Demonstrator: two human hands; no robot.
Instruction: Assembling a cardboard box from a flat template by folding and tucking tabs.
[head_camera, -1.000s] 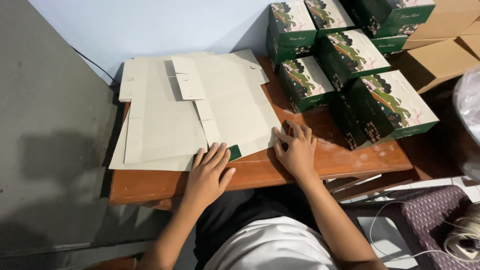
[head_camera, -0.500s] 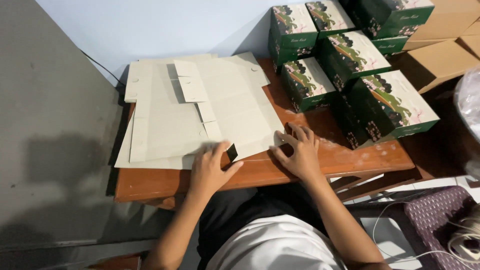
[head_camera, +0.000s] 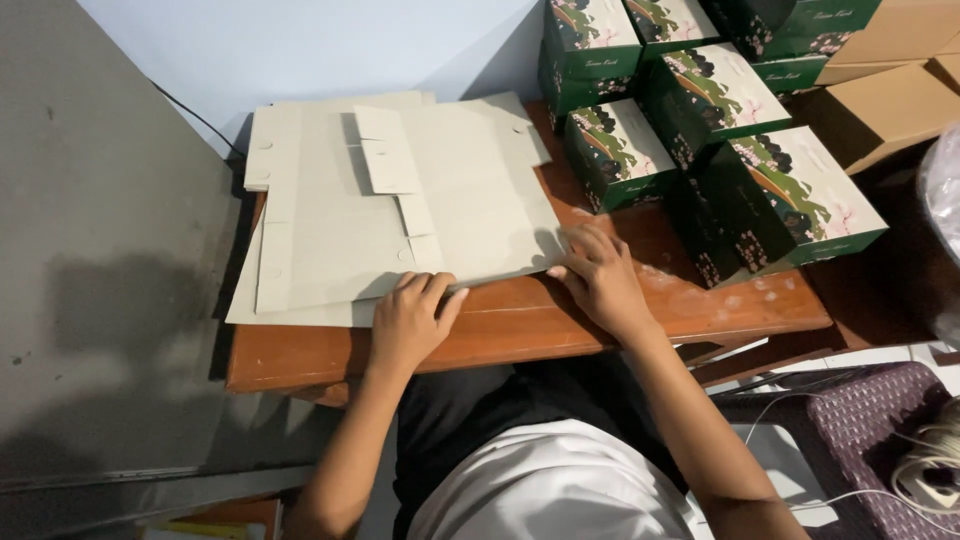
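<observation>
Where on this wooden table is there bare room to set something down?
Bare wood shows along the table's near edge, between the left hand and right hand, and right of it below the green boxes. The flat cardboard sheets cover the left; boxes crowd the far right.

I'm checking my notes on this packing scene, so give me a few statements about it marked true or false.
1. Both hands rest at the near edge of the flat cardboard sheets. True.
2. The left hand holds a green box in the air. False: it lies on the sheets' near edge at the wooden table.
3. The assembled green boxes stand on the person's right side of the table. True.
4. The cardboard sheets are folded up into a box. False: they lie flat, stacked.
5. The right hand touches the sheets' near right corner. True.
</observation>
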